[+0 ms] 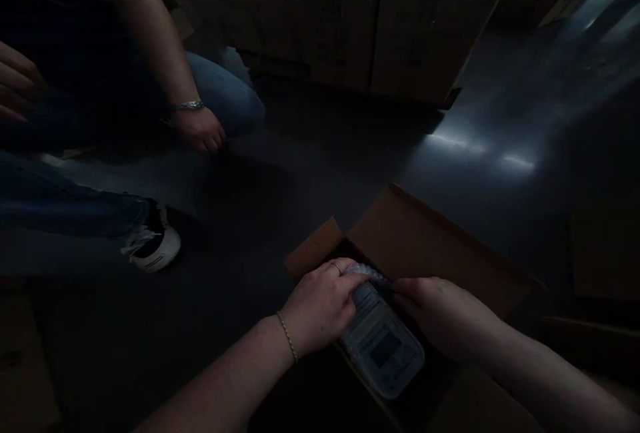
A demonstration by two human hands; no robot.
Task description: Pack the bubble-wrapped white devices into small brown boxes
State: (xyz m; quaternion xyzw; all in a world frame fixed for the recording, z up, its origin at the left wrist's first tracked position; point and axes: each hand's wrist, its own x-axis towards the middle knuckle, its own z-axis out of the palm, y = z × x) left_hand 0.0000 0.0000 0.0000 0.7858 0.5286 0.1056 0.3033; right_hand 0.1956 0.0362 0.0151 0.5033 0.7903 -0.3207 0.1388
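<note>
Evidently both hands are closed on a strip of clear, crinkled plastic wrap (367,271), the left hand (320,303) at one end, the right hand (440,310) pinching the other. Just below, a pale, rounded, printed package (395,360) lies inside an open brown cardboard box (430,246); a co-worker's braceleted hand (201,130) hangs well apart.

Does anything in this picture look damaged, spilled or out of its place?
Nothing clearly stands out. The carton is open, a packaged item lies inside, and the left hand and right hand hold crumpled clear plastic by its far end, which looks ordinary. The picture is too dark to exclude small damage.
</note>
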